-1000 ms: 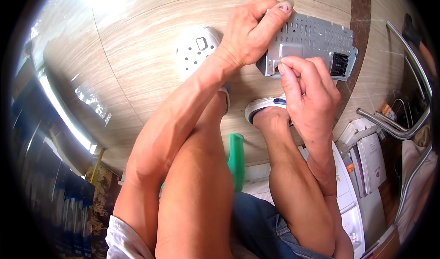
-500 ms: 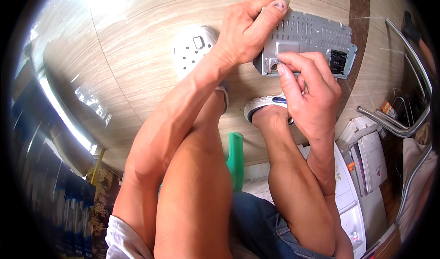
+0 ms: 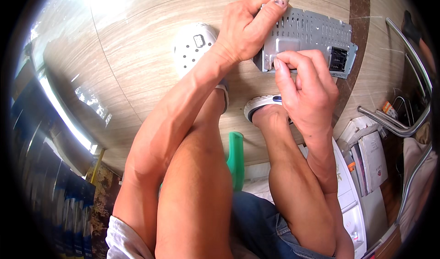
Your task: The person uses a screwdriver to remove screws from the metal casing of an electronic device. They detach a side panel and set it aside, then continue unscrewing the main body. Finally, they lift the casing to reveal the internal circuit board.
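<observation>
A flat grey metal electronics case (image 3: 316, 30), perforated with rows of slots, is above the floor at the upper right. Near its right end sits a black connector socket (image 3: 338, 59). My left hand (image 3: 247, 27) is wrapped round the case's left end, thumb along the top edge. At the lower left corner, next to a raised plate, my right hand (image 3: 307, 82) pinches with thumb and forefinger close to the case's face. Whatever lies between those fingertips is too small to make out.
Below the hands are my white clogs (image 3: 195, 46) on the tiled floor (image 3: 137, 39). A green plastic piece (image 3: 236, 160) shows between my legs. At the right stand a bent chrome tube frame (image 3: 408, 130), booklets (image 3: 372, 156) and a white drawer unit (image 3: 350, 213).
My right hand has shifted slightly left, its fingertips now over the corner where a dark round hole showed before. My left hand and the case have hardly moved.
</observation>
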{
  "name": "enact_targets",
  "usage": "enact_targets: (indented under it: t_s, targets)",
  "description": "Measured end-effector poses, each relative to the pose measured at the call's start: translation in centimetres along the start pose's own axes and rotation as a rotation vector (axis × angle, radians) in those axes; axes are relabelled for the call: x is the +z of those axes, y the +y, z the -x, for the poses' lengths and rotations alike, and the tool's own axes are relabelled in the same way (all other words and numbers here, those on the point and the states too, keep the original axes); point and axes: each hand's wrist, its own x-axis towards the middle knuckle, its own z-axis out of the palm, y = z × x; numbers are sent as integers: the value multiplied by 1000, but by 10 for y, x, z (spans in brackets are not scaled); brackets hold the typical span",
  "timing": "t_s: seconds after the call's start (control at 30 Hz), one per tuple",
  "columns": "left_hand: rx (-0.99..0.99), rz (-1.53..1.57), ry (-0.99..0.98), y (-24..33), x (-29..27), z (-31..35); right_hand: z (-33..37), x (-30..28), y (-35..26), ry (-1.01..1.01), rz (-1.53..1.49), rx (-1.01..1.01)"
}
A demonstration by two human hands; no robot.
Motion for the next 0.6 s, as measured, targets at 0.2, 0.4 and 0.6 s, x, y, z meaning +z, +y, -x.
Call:
enact_targets:
  t_s: [0.2, 0.4, 0.6]
  targets:
    - [-3, 11, -23, 0, -2, -1, 2, 3, 4, 24, 43, -39]
    - [81, -2, 12, -10, -3, 0, -3, -31, -11, -3, -355, 453]
    - [-88, 55, -60, -2, -5, -2, 3, -68, -15, 157, -745, 298]
